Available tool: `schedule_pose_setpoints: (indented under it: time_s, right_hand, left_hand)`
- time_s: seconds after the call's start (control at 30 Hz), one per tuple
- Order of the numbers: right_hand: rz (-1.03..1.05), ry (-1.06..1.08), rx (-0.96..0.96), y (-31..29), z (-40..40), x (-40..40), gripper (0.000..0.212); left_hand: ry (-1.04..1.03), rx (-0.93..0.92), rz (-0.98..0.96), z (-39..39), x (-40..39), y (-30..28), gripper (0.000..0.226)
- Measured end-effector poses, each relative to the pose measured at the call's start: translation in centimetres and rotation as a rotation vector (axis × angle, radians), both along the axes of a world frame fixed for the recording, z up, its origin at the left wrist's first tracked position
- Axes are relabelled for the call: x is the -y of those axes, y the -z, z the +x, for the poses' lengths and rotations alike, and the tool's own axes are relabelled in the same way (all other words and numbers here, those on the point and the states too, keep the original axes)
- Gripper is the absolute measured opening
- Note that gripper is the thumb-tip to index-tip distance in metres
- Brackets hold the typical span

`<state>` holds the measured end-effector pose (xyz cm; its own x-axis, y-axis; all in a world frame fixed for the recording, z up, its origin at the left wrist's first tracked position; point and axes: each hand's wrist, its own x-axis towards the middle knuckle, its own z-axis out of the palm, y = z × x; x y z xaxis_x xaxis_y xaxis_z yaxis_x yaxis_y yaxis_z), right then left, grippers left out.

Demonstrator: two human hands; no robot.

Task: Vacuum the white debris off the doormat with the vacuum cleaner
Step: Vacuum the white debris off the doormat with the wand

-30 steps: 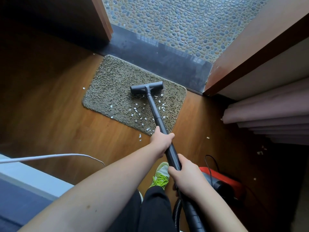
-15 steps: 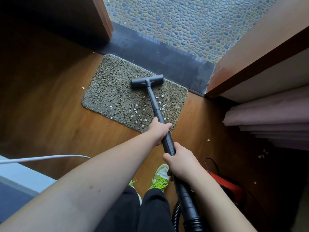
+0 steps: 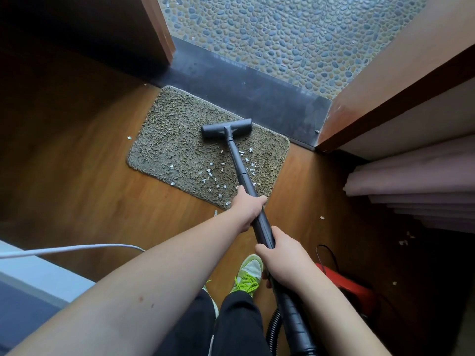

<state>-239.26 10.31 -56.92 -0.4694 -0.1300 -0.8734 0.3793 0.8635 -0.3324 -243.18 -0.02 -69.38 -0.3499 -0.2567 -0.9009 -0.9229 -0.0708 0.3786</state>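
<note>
Head view: a mat (image 3: 180, 147) lies on a wood floor (image 3: 77, 176), its far edge just beside a dark sill (image 3: 257, 98), with pebble tiles (image 3: 282, 34) past it. Bare floor lies open to the left and near side; a door frame (image 3: 359, 111) and folded curtain (image 3: 411, 181) close in the right. A vacuum's wand (image 3: 237, 160) runs from the lower right up and slightly left, its long axis crossing the mat's right half, and its head (image 3: 226, 129) sits crosswise near the mat's far edge. White debris (image 3: 208, 173) lies on the near right part of the mat, beside the wand. A left hand (image 3: 246, 204) grips the wand higher up; a right hand (image 3: 282, 255) is wrapped round it lower, above the hose (image 3: 272, 327) and red body (image 3: 352, 289). Since a second ago, the head has moved farther toward the sill, off the debris.
</note>
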Motion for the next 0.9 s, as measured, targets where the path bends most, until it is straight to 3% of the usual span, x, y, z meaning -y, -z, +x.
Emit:
schedule_pose_setpoints:
  time_s: [0.2,0.4,0.57,0.73,0.9]
  right_hand:
    - [-0.007,0.009,-0.01,-0.1,1.1,-0.8,0.012]
    - [-0.034,0.026,-0.003,-0.2,2.5,-1.8,0.011]
    - [-0.04,0.032,-0.005,-0.2,3.5,-2.7,0.013]
    - [-0.031,0.024,-0.012,-0.2,4.3,-3.3,0.02]
    - [-0.054,0.041,-0.011,-0.3,5.1,-3.9,0.013]
  left_hand:
    - [-0.028,0.003,0.024,1.0,-0.7,-0.7,0.054]
    - [-0.04,0.02,0.078,2.1,-1.6,-0.9,0.067]
    - [-0.033,0.032,0.09,3.2,-2.2,-0.6,0.056]
    - [-0.039,0.04,0.086,3.8,-2.9,-0.4,0.086]
    - [-0.029,0.039,0.079,4.7,-3.4,-0.8,0.096]
